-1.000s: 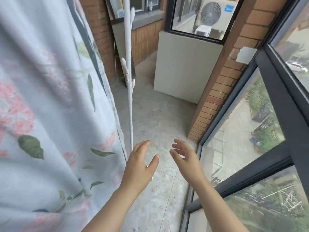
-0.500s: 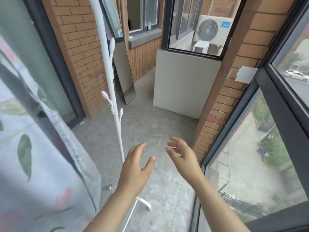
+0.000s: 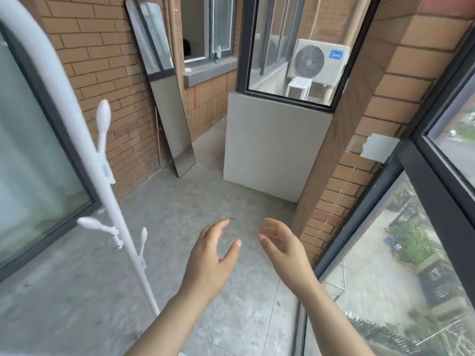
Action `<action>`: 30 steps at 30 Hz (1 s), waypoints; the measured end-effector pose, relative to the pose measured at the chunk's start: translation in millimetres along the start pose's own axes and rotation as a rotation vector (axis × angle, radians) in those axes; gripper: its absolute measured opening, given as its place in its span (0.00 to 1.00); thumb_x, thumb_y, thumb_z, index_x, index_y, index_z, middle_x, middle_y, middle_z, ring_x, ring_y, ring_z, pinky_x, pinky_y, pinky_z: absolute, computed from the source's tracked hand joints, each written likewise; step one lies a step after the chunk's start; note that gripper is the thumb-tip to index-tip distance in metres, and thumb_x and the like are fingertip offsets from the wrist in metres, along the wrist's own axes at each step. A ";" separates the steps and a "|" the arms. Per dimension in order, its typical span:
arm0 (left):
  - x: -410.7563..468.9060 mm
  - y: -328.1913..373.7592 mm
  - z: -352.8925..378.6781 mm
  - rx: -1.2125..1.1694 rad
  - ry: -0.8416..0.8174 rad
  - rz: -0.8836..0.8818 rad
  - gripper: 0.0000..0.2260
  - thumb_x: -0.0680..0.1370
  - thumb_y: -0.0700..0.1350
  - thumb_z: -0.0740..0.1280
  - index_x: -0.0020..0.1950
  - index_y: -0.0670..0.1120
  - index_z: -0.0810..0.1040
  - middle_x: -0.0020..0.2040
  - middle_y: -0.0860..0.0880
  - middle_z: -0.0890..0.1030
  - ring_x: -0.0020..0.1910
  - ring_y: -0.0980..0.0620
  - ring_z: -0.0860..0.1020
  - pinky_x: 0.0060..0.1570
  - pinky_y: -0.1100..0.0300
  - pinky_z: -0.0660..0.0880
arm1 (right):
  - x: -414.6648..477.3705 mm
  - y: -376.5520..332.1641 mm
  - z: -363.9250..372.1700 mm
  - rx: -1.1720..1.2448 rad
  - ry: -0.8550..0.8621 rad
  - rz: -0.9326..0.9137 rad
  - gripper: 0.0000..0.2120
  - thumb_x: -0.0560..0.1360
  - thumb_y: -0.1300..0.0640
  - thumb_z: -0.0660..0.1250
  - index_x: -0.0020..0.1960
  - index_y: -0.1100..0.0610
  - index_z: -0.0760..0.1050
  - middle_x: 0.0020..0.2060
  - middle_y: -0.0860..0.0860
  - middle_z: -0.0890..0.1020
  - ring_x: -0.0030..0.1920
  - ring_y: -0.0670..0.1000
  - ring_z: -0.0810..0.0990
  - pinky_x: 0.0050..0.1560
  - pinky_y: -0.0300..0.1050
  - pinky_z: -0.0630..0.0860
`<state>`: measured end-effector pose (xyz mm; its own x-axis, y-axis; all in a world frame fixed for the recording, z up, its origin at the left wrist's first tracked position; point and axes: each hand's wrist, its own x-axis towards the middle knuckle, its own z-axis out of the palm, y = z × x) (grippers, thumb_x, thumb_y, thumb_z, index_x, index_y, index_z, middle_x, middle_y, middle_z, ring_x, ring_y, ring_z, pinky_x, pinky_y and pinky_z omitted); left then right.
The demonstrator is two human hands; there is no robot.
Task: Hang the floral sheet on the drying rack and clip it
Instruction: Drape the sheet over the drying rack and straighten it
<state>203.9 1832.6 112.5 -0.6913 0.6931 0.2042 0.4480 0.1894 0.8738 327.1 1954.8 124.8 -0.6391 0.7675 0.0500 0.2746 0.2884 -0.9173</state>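
Head view: both bare forearms reach forward over the grey concrete floor [image 3: 180,222] of a narrow balcony. The left hand [image 3: 208,265] and the right hand [image 3: 285,253] hang in the air near each other, palms turned partly inward, not touching. The fingers [image 3: 218,228] of both hands are loosely spread and relaxed, grasping nothing.

To the left of the left hand stands the drying rack [image 3: 113,209], a white pole with bud-shaped pegs branching off it. It runs from the upper left corner down to the floor and looks bowed by the wide lens. Nothing hangs on the part that shows. The floral sheet does not show in this view.

Behind the rack is a dark-framed glass door [image 3: 33,163] set in a brick wall [image 3: 102,60]. A tall mirror [image 3: 164,86] leans against that wall farther back. Ahead, a low grey wall [image 3: 272,147] carries a dark-framed window, and an air conditioner unit [image 3: 317,60] sits beyond its glass. Along the right side runs a large window [image 3: 385,278] looking down on the ground outside.
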 end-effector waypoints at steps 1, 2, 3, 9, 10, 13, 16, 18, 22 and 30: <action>11.8 -0.4 4.7 0.002 0.006 -0.009 0.20 0.77 0.50 0.66 0.69 0.53 0.69 0.64 0.58 0.71 0.64 0.61 0.71 0.64 0.61 0.69 | 14.5 2.7 -2.1 0.004 -0.012 -0.001 0.16 0.78 0.53 0.66 0.66 0.47 0.71 0.55 0.40 0.80 0.53 0.34 0.78 0.46 0.27 0.73; 24.1 -0.8 9.7 0.005 0.015 -0.017 0.20 0.77 0.49 0.66 0.69 0.52 0.70 0.63 0.58 0.71 0.64 0.61 0.71 0.63 0.63 0.69 | 29.5 5.3 -4.0 0.004 -0.026 -0.007 0.16 0.78 0.53 0.66 0.65 0.46 0.71 0.54 0.40 0.80 0.53 0.34 0.78 0.46 0.27 0.73; 36.7 -2.0 15.3 0.011 0.029 -0.020 0.20 0.77 0.49 0.67 0.69 0.52 0.70 0.63 0.57 0.71 0.63 0.62 0.71 0.62 0.64 0.69 | 45.8 8.5 -5.6 0.003 -0.042 -0.018 0.15 0.78 0.53 0.66 0.64 0.45 0.71 0.54 0.40 0.80 0.52 0.34 0.78 0.47 0.27 0.73; 105.5 -5.2 45.5 0.038 0.191 -0.103 0.19 0.76 0.48 0.68 0.67 0.51 0.72 0.62 0.56 0.73 0.62 0.61 0.73 0.60 0.64 0.71 | 149.5 15.2 -9.3 0.013 -0.224 -0.081 0.15 0.79 0.53 0.65 0.64 0.46 0.71 0.54 0.42 0.80 0.53 0.36 0.78 0.49 0.30 0.74; 116.0 -5.1 47.5 0.045 0.219 -0.116 0.19 0.76 0.48 0.68 0.67 0.51 0.72 0.62 0.56 0.73 0.62 0.60 0.73 0.60 0.64 0.71 | 165.1 13.7 -7.7 0.014 -0.252 -0.093 0.15 0.79 0.53 0.65 0.64 0.46 0.71 0.54 0.42 0.80 0.53 0.37 0.79 0.49 0.30 0.74; 142.3 -4.7 47.6 0.083 0.310 -0.133 0.19 0.76 0.47 0.68 0.66 0.51 0.72 0.60 0.57 0.73 0.60 0.62 0.73 0.59 0.65 0.71 | 203.2 6.7 3.0 0.013 -0.344 -0.146 0.15 0.79 0.55 0.65 0.64 0.48 0.72 0.53 0.43 0.80 0.52 0.38 0.79 0.49 0.29 0.74; 156.3 -13.5 43.1 0.105 0.413 -0.171 0.18 0.76 0.46 0.69 0.65 0.50 0.73 0.59 0.56 0.74 0.57 0.62 0.74 0.58 0.64 0.72 | 231.5 1.9 17.8 0.013 -0.436 -0.171 0.15 0.79 0.55 0.65 0.65 0.50 0.72 0.53 0.42 0.80 0.52 0.38 0.79 0.51 0.33 0.76; 159.5 -22.0 37.1 0.115 0.450 -0.208 0.18 0.76 0.46 0.69 0.65 0.50 0.73 0.59 0.56 0.74 0.58 0.62 0.74 0.58 0.64 0.71 | 244.5 -1.2 28.9 0.020 -0.470 -0.186 0.16 0.79 0.55 0.65 0.65 0.49 0.72 0.54 0.42 0.80 0.52 0.36 0.78 0.50 0.31 0.75; 172.8 -32.9 15.1 0.132 0.517 -0.235 0.17 0.76 0.46 0.68 0.65 0.50 0.73 0.59 0.57 0.74 0.58 0.61 0.75 0.59 0.63 0.72 | 261.4 -13.0 54.1 0.038 -0.527 -0.204 0.15 0.79 0.56 0.65 0.65 0.49 0.72 0.54 0.42 0.80 0.51 0.32 0.77 0.47 0.25 0.71; 203.0 -53.9 -15.9 0.192 0.649 -0.276 0.18 0.76 0.46 0.68 0.65 0.50 0.73 0.60 0.57 0.75 0.58 0.61 0.75 0.60 0.62 0.72 | 302.0 -35.5 112.6 0.104 -0.692 -0.254 0.15 0.79 0.57 0.65 0.64 0.48 0.72 0.54 0.44 0.80 0.51 0.33 0.77 0.48 0.26 0.72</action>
<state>30.4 1952.0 113.9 -0.9635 0.0621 0.2604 0.2594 0.4572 0.8507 43.4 2111.9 128.0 -0.9897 0.1382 0.0369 0.0104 0.3266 -0.9451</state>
